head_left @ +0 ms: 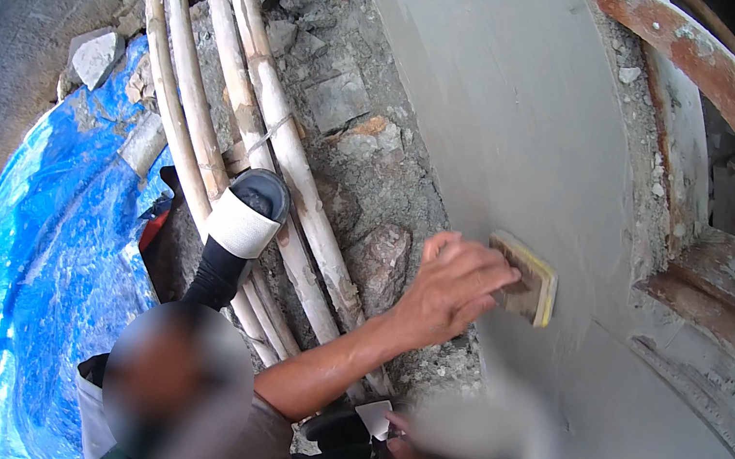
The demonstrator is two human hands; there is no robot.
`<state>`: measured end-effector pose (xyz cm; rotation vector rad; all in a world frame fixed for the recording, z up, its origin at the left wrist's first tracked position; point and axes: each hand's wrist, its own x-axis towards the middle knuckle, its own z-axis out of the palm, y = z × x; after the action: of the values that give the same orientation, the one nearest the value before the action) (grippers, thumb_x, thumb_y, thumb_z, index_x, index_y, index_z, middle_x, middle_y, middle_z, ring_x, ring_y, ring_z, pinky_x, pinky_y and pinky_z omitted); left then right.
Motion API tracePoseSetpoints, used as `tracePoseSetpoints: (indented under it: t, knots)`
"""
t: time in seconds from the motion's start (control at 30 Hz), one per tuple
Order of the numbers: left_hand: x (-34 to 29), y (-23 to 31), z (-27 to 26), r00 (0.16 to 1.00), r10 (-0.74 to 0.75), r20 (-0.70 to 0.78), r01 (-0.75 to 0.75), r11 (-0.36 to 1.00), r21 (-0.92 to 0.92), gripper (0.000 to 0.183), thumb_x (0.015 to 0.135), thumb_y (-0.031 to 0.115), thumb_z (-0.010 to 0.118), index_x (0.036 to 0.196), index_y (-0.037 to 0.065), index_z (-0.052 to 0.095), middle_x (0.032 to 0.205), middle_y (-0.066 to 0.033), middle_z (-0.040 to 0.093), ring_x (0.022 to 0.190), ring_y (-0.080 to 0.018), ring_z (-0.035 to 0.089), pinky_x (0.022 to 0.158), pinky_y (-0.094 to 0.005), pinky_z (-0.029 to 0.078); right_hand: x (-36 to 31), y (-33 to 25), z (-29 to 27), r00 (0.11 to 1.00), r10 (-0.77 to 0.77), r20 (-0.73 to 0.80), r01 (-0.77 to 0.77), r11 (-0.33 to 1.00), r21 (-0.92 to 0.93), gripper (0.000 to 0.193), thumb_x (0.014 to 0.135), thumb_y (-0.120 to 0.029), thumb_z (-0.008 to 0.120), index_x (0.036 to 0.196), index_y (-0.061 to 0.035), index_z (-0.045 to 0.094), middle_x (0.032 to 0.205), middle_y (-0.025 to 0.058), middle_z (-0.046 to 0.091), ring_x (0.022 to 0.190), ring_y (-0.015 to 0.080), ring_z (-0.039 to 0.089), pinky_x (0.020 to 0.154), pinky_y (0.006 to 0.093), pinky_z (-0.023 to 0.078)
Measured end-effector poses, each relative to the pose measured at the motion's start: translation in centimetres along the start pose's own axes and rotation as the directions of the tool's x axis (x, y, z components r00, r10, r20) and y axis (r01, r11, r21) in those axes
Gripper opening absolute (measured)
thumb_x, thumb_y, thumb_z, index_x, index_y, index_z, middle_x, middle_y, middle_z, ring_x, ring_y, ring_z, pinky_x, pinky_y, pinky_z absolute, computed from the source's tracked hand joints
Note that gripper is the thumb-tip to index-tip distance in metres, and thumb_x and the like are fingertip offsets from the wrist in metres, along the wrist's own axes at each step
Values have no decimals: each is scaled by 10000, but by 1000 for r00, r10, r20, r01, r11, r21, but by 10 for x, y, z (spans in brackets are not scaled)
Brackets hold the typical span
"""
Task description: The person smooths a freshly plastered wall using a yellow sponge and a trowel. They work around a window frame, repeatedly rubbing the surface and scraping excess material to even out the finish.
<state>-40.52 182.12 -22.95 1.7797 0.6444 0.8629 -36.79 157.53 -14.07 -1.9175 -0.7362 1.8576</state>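
My left arm reaches across from the lower left. At its end, my left hand (450,293) is closed on a sponge float (530,283), a small block with a yellow-edged face. The float lies against the smooth wet grey plaster (504,126) of the wall. Low in the middle, my right hand (407,453) is partly covered by a blurred patch. Its fingers look bent beside a small pale flat piece (373,418); what they hold is not clear.
Several bamboo poles (243,99) run along the rubble (338,92) left of the wall. A foot in a black sock and a white-strapped sandal (245,218) rests on them. Farther left is a blue tarp (63,225). A worn brown frame (720,292) borders an opening at right.
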Motion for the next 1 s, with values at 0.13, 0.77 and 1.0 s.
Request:
tracePoseSetpoints:
  t: [0.13,0.77,1.0]
  knots:
    - [-76,2,50,975,-111,192,152,965,-215,430,766,99,747,1178,116,627,1115,-76,629,1097,-256,564,1045,-449,304,6,1,-1,990,-133,-48,122,974,-189,413,915,-244,650,1277,-53,594,1241,174,622,1168,294,587,1002,379,440]
    - [194,-223,-178,874,-441,-203,382,883,-274,313,814,83,660,1123,45,687,980,-17,684,900,-103,619,848,-275,489,37,19,2,998,2,70,24,929,-369,439,887,-222,682,1285,-63,588,1236,173,620,1165,303,586,989,366,450]
    - [0,-124,4,928,-332,-167,317,942,-111,358,773,9,651,1114,112,680,1134,-84,667,1111,-234,597,982,-405,444,35,13,-4,989,-141,52,151,924,-351,439,887,-247,681,1276,-64,595,1230,165,626,1157,309,587,991,369,447]
